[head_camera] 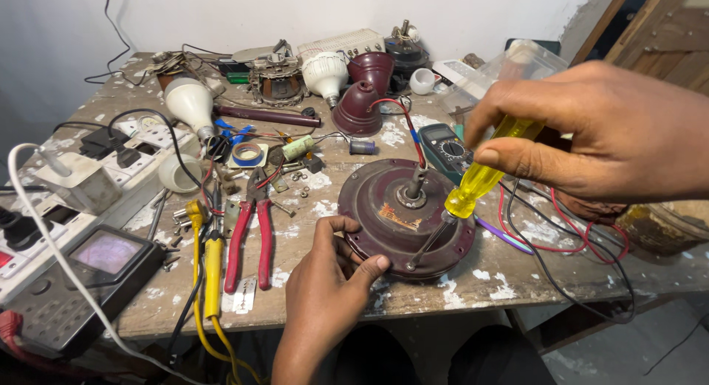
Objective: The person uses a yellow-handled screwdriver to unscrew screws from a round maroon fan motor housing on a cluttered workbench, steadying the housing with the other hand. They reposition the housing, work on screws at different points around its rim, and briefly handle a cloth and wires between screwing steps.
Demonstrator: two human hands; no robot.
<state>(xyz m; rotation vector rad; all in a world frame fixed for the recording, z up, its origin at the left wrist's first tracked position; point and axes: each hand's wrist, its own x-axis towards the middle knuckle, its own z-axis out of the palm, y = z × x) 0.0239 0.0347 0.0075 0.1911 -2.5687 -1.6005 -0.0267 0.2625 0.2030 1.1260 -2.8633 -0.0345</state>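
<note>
— How is the light here?

— Bright and even, soft daylight by the look of it. The white wall [221, 15] at twelve o'clock is evenly lit, and the bench [332, 200] shows only faint, short shadows.

— Any glare?

— Small highlights on the white bulbs [325, 73] at eleven o'clock and a glow through the yellow screwdriver handle [480, 178]. The meter screen [107, 250] at eight o'clock reflects pale light.

— Sharpness?

— The centre is crisp. The right hand [591, 134] at two o'clock, close to the lens, looks large and slightly soft. Edges bend outward, wide-angle, and the floor at five o'clock falls dim.
</note>
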